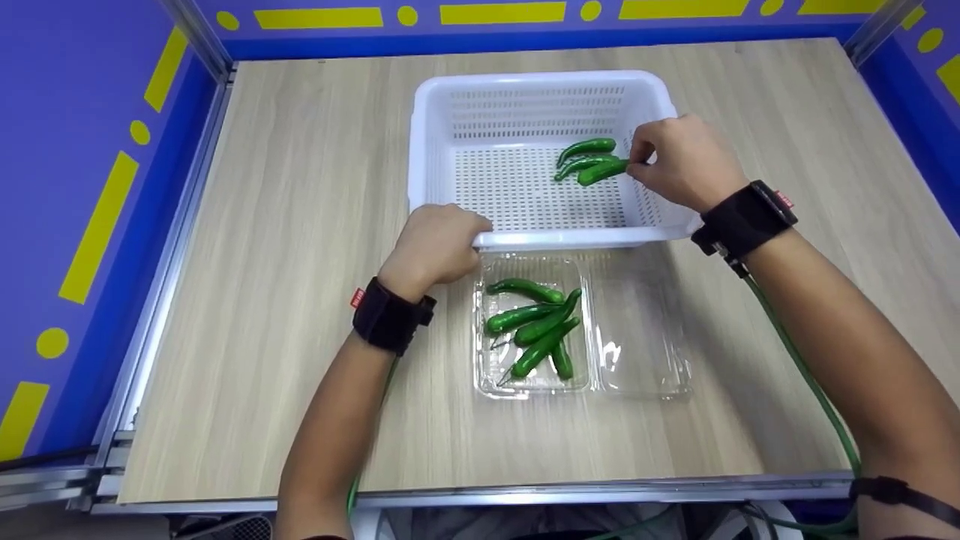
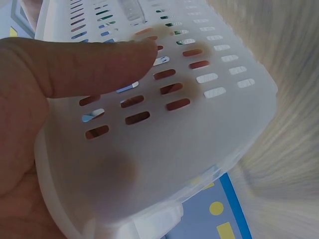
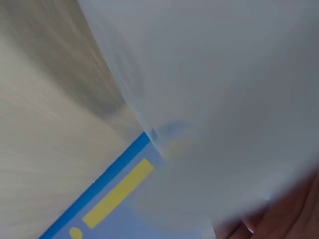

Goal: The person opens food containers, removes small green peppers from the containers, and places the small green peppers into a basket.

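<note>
Peppers (image 1: 536, 330) fill the near clamshell (image 1: 637, 375); beyond it the left hand (image 1: 435, 244) grips the basket (image 1: 450, 105) rim, steadying it, while the right hand (image 1: 679, 161) pinches one pepper (image 1: 600, 172) inside.

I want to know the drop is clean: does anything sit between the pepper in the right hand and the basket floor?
Nothing visible blocks it. The right hand pinches a green chili pepper inside the white basket, beside two peppers already lying there. The left hand grips the near rim.

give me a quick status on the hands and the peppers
Left hand grips basket front rim. Right hand pinches a pepper inside basket, two more beside it. Five peppers in clear tray. Nothing in the way.
</note>
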Tool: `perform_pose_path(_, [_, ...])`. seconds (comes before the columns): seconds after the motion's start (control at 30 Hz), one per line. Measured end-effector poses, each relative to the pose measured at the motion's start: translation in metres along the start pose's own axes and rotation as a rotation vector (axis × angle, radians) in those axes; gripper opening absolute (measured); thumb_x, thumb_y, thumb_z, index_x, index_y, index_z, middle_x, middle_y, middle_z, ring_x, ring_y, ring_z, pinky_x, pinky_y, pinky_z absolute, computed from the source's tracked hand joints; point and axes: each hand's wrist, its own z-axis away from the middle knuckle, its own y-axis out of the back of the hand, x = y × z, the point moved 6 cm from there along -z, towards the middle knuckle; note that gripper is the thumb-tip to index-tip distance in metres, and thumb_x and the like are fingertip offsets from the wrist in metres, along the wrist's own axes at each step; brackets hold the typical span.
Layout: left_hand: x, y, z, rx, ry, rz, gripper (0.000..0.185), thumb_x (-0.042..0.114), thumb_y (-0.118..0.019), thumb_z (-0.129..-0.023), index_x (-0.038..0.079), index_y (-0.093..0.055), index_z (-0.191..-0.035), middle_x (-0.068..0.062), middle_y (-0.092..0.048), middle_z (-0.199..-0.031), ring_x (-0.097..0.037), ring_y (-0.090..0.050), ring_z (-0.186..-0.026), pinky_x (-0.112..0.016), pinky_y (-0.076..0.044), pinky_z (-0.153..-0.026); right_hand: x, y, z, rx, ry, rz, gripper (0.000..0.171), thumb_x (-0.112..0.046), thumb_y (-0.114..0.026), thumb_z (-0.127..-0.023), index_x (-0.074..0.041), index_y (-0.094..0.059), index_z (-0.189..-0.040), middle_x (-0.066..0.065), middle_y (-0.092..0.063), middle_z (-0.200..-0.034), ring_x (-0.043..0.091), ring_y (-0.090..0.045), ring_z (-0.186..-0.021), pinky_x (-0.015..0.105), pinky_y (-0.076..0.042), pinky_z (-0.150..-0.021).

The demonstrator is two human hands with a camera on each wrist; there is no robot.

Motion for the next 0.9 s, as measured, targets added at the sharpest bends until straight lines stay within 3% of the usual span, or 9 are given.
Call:
perform_pose_path(0.23, [0.000, 0.005, 0.001, 0.039, -0.005, -0.020, 0.023, -0.004, -0.054, -0.073, 0.018, -0.047, -0.070, 0.004, -0.046, -0.066, -0.017, -0.048, -0.064, -0.039, -0.046, -0.062, -0.011, 0.014, -0.010, -0.005, 0.027, 0.032, 0.008, -0.011, -0.068, -0.085, -0.004, -0.072, -0.083, 0.014, -0.075, -0.086, 0.027, -0.062, -0.072, 0.035, -0.041, -0.060])
perform_pose_path(0.6, [-0.001, 0.001, 0.001, 0.011, 0.004, -0.016, 0.020, -0.002, -0.056, -0.075, 0.017, -0.054, -0.073, 0.004, -0.051, -0.068, -0.017, -0.052, -0.066, -0.037, -0.046, -0.063, -0.013, -0.006, -0.036, -0.131, 0.006, 0.082, 0.006, -0.007, -0.069, -0.084, -0.002, -0.068, -0.080, 0.016, -0.065, -0.079, 0.030, -0.059, -0.068, 0.036, -0.042, -0.057])
perform_pose_path(0.9, [0.000, 0.001, 0.000, 0.019, -0.007, -0.019, 0.020, -0.002, -0.055, -0.075, 0.017, -0.051, -0.071, 0.005, -0.047, -0.066, -0.016, -0.048, -0.064, -0.036, -0.045, -0.062, -0.007, -0.015, -0.048, -0.186, -0.020, 0.070, 0.006, -0.005, -0.071, -0.083, -0.001, -0.067, -0.080, 0.015, -0.064, -0.079, 0.029, -0.058, -0.071, 0.036, -0.042, -0.060])
